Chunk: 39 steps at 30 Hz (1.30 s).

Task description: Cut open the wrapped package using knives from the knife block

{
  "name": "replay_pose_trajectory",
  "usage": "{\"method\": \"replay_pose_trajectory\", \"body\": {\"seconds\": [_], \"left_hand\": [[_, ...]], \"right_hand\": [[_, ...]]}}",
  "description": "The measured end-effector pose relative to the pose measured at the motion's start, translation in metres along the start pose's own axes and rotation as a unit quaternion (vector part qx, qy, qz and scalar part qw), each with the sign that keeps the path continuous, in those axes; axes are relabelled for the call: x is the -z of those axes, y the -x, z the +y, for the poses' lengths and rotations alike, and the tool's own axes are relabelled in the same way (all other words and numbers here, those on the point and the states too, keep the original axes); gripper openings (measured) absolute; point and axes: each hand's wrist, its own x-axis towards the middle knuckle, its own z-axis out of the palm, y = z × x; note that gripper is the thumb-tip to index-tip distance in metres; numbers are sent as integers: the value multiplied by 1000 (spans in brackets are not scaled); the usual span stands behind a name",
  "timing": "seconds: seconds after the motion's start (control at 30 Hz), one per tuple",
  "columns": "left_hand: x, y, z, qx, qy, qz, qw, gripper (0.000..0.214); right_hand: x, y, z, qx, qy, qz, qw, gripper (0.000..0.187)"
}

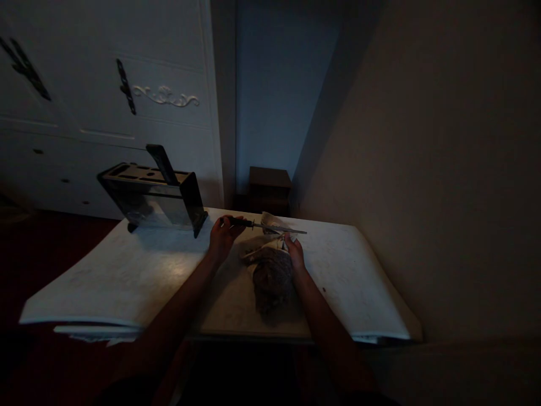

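My left hand (222,238) is closed around the black handle of a honing steel (274,227), whose thin rod points to the right, level above the table. My right hand (296,252) pinches a light edge of a dark, crumpled cloth (273,276) just under the rod. The bulk of the cloth hangs down or lies on the table below; in the dim light I cannot tell which. Behind the rod shows a paler piece of cloth (270,221); whether it belongs to the same cloth is unclear.
A knife block (163,206) with one black-handled knife (162,163) in it stands on the white table (169,276), left of my hands. White cabinets (169,56) rise behind it. A wall (422,169) runs along the right, and a small brown cabinet (269,179) stands beyond the table.
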Motion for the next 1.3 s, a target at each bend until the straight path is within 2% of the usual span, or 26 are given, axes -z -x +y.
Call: {"method": "replay_pose_trajectory", "body": {"seconds": [0.23,0.43,0.53,0.67,0.8,0.97,1.13,1.2,1.3], "left_hand": [[2,-1,28,-74,0,55,996,51],[5,21,71,-139,-73,84,984,49],[-2,35,105,-177,-123,92,972,47],[-17,49,164,-251,-172,114,946,45],[-35,59,234,-327,-232,143,905,41],[-55,61,308,-419,-333,141,833,38],[-65,43,354,-473,-387,158,775,39],[-67,32,366,-476,-385,156,775,38],[-67,14,376,-480,-398,146,768,38]], "right_hand": [[11,-8,-9,20,-15,63,998,60],[27,-17,-1,8,8,104,995,69],[30,-20,4,4,29,113,993,72],[28,-17,2,-10,52,103,993,74],[21,-6,-11,-39,73,108,991,73],[17,1,-22,-55,110,91,988,81],[18,0,-26,-93,178,100,975,91],[20,0,-26,-85,189,100,973,89],[23,-1,-22,-76,223,99,967,75]]}}
